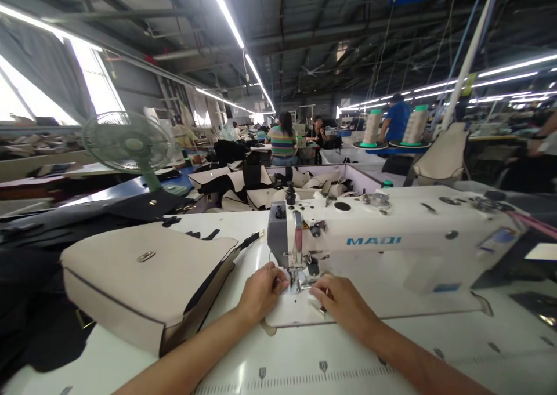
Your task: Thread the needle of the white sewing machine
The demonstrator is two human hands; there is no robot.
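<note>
Garment factory: sewing machine (391, 238) rows

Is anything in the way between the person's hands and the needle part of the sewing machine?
Nothing visible. The left hand and right hand rest on the white piece either side of the presser foot. The beige bag sits off to the left.

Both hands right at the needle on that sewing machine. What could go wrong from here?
1. The left hand and right hand sit close on either side of the presser foot; a slip could put fingertips under the needle.
2. The beige bag lies right beside the left forearm; a nudge might shift it.
3. The white piece under the hands is small, so grip may slip.
</note>
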